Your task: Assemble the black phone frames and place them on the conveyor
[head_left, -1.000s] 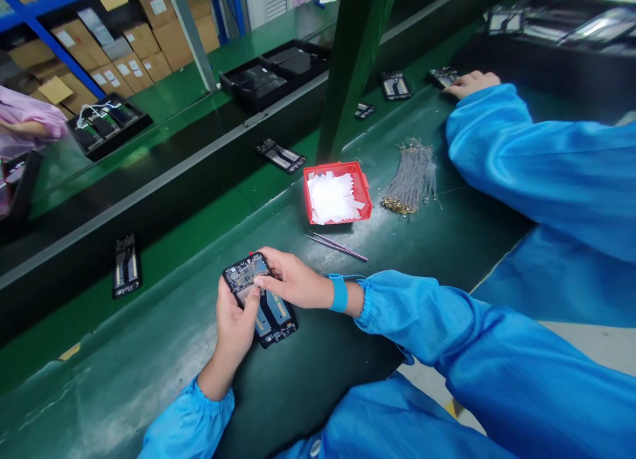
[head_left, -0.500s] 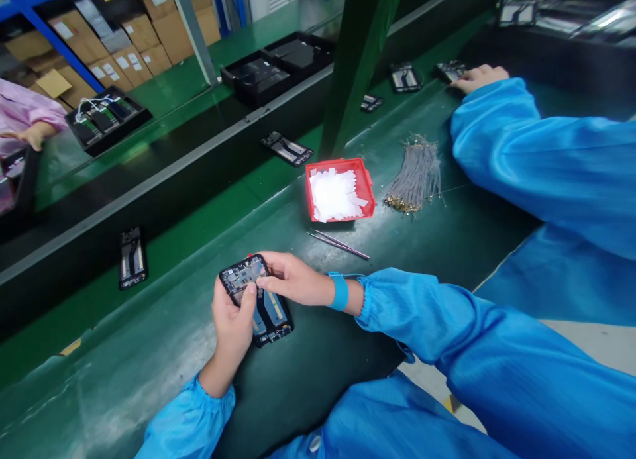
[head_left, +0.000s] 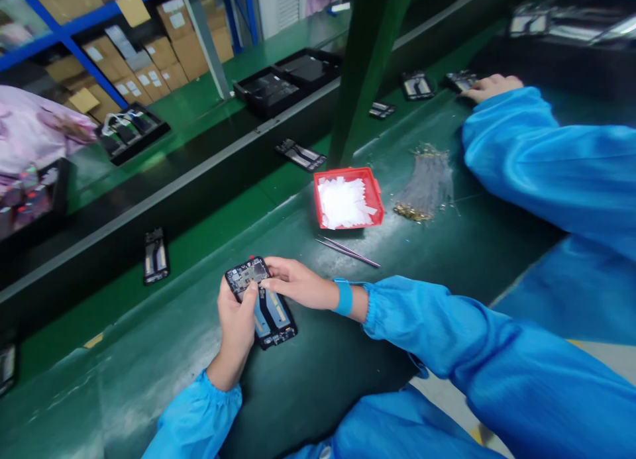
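An opened phone point(head_left: 272, 308), its circuit board and black flex cable exposed, is held in front of me just over the green bench. My left hand point(head_left: 237, 314) grips its left side, thumb on the board's lower edge. From the right, my right hand point(head_left: 298, 281) pinches the top right edge, its thumb close to the left thumb. A blue band circles my right wrist. Beyond that hand lie steel tweezers point(head_left: 348, 252). Behind them stands a red bin point(head_left: 379, 210) of white paper strips point(head_left: 344, 201), with a bundle of thin grey cables point(head_left: 426, 181) to its right.
Several opened phones, one of them point(head_left: 156, 257) at left, lie along the green strip behind the bench. A co-worker's hand point(head_left: 494, 87) touches another phone point(head_left: 461, 81) at upper right. A green post point(head_left: 365, 68) rises behind the bin. Black trays point(head_left: 268, 91) stand farther back.
My view has shifted, so the surroundings appear farther right and lower. Both hands keep their grip on the phone, with little visible finger movement. The person in pink across the line has moved.
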`<move>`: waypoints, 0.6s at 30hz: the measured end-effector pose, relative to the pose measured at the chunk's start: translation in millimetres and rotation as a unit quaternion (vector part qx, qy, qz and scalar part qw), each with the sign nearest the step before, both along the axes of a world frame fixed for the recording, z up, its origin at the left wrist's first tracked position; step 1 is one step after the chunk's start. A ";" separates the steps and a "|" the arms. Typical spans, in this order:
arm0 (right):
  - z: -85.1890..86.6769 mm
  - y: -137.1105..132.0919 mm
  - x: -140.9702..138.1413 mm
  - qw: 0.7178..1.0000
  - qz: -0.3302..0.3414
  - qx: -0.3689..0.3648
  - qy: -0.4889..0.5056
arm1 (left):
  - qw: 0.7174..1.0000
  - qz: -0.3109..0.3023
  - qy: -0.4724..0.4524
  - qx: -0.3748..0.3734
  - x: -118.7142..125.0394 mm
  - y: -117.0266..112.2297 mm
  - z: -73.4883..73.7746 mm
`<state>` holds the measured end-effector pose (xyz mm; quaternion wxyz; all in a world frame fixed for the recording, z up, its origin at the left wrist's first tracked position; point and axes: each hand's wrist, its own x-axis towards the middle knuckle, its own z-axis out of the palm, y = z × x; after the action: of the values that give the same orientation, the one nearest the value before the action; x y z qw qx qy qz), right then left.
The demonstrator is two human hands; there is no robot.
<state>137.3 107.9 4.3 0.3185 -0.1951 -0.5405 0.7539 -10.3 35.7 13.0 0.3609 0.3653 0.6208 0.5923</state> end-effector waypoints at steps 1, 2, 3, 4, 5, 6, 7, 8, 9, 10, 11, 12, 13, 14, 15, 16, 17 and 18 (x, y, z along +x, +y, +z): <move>-4.0 -0.3 -0.4 1.000 0.007 0.001 -0.006 | 0.999 0.004 -0.036 -0.002 -2.6 3.6 1.0; -8.1 -0.6 -0.4 1.000 0.015 0.001 -0.018 | 0.998 0.006 -0.065 -0.005 -5.4 6.8 2.6; -12.1 -0.4 0.1 0.999 0.035 0.000 -0.036 | 0.997 0.002 -0.082 -0.006 -8.2 9.3 4.4; -15.6 0.5 0.8 0.998 0.038 0.004 -0.059 | 0.996 -0.004 -0.085 -0.008 -10.7 10.8 6.0; -18.4 2.2 1.7 0.997 0.019 0.005 -0.073 | 0.997 -0.012 -0.077 -0.011 -12.9 11.2 7.2; -20.3 4.6 2.6 0.997 -0.005 -0.005 -0.077 | 0.998 -0.019 -0.061 -0.018 -14.7 10.8 7.5; -21.1 7.4 3.4 0.997 -0.028 -0.026 -0.069 | 0.998 -0.030 -0.045 -0.031 -16.2 9.9 6.9; -20.9 10.4 3.9 0.996 -0.043 -0.052 -0.056 | 0.997 -0.047 -0.035 -0.048 -17.8 9.2 5.1; -19.9 13.1 4.2 0.995 -0.048 -0.077 -0.044 | 0.995 -0.066 -0.031 -0.065 -19.8 9.2 2.6; -18.2 15.2 4.1 0.994 -0.047 -0.096 -0.036 | 0.993 -0.081 -0.030 -0.080 -22.8 10.7 -0.6; -16.2 16.6 3.7 0.993 -0.046 -0.105 -0.034 | 0.992 -0.091 -0.027 -0.088 -26.9 14.4 -3.9; -14.1 17.3 3.1 0.992 -0.050 -0.105 -0.040 | 0.992 -0.090 -0.020 -0.090 -32.2 20.7 -7.0; -12.2 17.3 2.3 0.992 -0.059 -0.099 -0.051 | 0.993 -0.079 -0.010 -0.086 -38.5 29.5 -9.6; -10.6 16.7 1.7 0.992 -0.067 -0.091 -0.065 | 0.995 -0.061 0.002 -0.083 -45.3 40.4 -11.5; -9.5 15.8 1.2 0.991 -0.072 -0.079 -0.079 | 0.996 -0.042 0.016 -0.081 -52.2 52.8 -12.7; -9.0 14.7 1.3 0.991 -0.075 -0.066 -0.093 | 0.996 -0.024 0.030 -0.081 -58.8 65.4 -13.1; -9.2 13.7 1.9 0.990 -0.076 -0.051 -0.107 | 0.996 -0.008 0.045 -0.081 -64.7 77.2 -12.8; -10.2 12.8 3.0 0.989 -0.075 -0.035 -0.121 | 0.995 0.005 0.062 -0.077 -69.9 87.0 -11.8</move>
<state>140.3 120.6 -5.8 0.2995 -0.3360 -0.5321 0.7171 -80.2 122.8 1.2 0.3457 0.3689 0.6877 0.5209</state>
